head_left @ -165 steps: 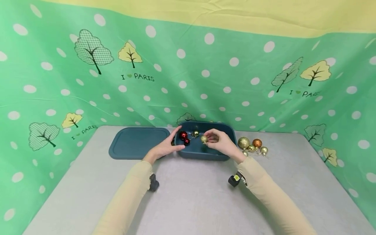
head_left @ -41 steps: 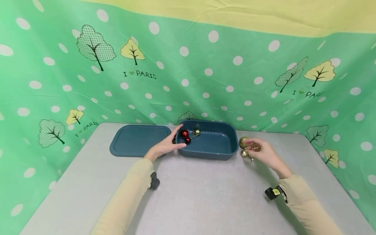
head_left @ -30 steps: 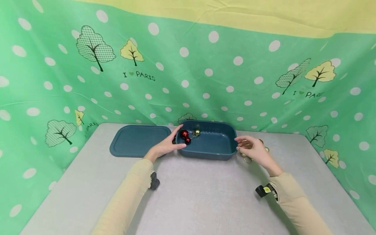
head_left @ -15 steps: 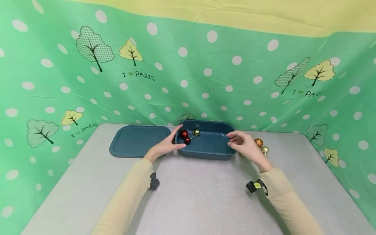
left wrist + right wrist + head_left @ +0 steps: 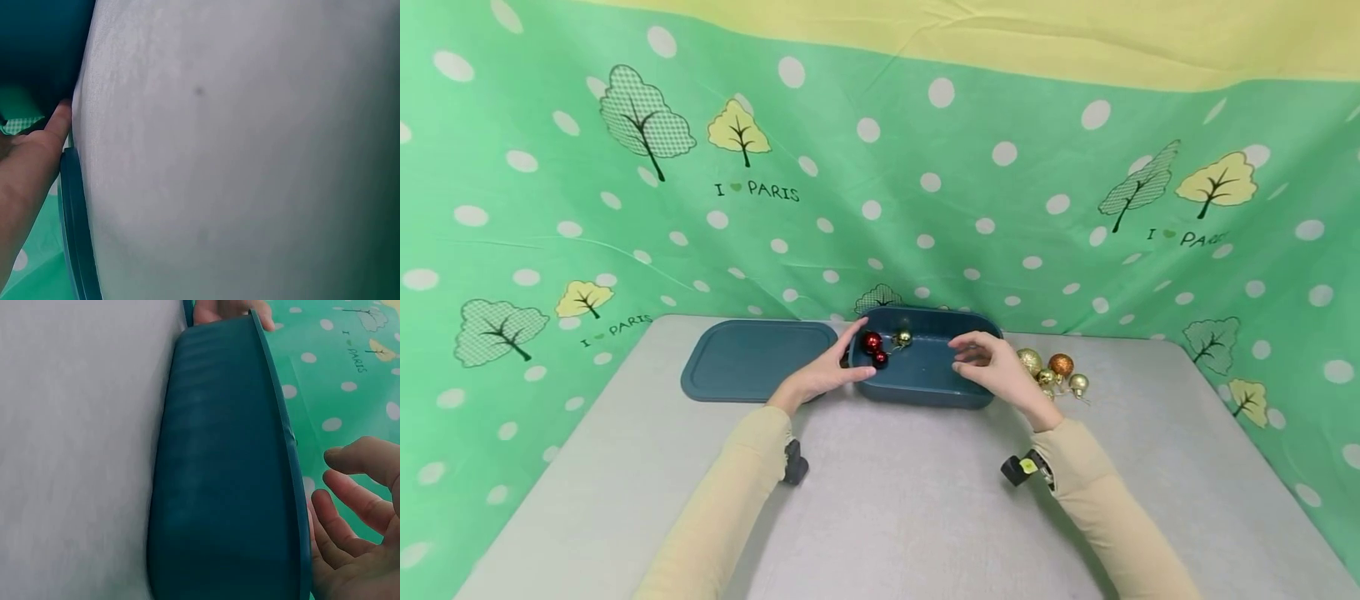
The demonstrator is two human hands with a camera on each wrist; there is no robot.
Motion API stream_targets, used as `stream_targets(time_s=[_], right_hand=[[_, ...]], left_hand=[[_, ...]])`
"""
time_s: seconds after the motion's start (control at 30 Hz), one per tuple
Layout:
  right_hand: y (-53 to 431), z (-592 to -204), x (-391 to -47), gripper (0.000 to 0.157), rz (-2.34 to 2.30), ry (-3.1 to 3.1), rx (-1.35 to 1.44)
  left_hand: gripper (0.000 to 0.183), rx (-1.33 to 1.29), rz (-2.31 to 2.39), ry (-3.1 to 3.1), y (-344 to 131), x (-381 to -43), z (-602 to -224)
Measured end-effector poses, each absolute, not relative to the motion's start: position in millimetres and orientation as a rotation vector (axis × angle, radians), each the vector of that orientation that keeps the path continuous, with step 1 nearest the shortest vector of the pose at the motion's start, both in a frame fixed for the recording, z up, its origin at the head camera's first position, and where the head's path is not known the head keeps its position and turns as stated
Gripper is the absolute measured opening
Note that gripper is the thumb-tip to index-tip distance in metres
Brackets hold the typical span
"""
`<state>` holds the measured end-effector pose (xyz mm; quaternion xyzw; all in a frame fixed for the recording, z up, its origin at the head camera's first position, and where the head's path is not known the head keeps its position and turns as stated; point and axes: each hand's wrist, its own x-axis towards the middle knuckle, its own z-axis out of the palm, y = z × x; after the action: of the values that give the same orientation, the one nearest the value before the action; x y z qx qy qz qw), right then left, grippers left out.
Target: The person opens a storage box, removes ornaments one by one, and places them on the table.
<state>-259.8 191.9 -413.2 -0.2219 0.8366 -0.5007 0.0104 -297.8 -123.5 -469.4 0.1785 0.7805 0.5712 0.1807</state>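
In the head view, a dark blue rectangular box (image 5: 917, 367) stands at the table's back. Two shiny red baubles (image 5: 871, 342) and a small gold bauble (image 5: 903, 337) lie at its left end. My left hand (image 5: 823, 373) rests against that end, thumb at the near corner and index finger at the far one. My right hand (image 5: 992, 367) hovers over the box's right half, fingers bent loosely. The right wrist view shows nothing between those fingers (image 5: 350, 515), which are beside the box's rim.
Right of the box lie several gold baubles (image 5: 1028, 361) and a glittery orange bauble (image 5: 1062, 364). A flat blue lid (image 5: 756, 358) lies on the left, partly behind my left hand. Behind the grey table (image 5: 895, 500) hangs a green polka-dot cloth (image 5: 865, 208).
Earlier my right hand held a glittery gold bauble over the box; it then moved to the baubles on the right. Now it is back over the box without one. My left hand has stayed put.
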Motion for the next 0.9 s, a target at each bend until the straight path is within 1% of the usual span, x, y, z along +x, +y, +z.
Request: stream_targets(time_s=[0.3,0.5,0.9], right_hand=[[167,-414,-266,0.029,-1.530,2.579,-0.743],[151,-422,-277,0.031,-1.541,2.546,-0.710],[126,-425,-285,0.031,-1.536,2.497,-0.705]], left_hand=[[0.091,0.500,1.609,2.177,-124,-298,-465],[0.089,0.488,1.610,2.207,-123,-299,-468],[0.087,0.484,1.604,2.208,-122,-299,-468]])
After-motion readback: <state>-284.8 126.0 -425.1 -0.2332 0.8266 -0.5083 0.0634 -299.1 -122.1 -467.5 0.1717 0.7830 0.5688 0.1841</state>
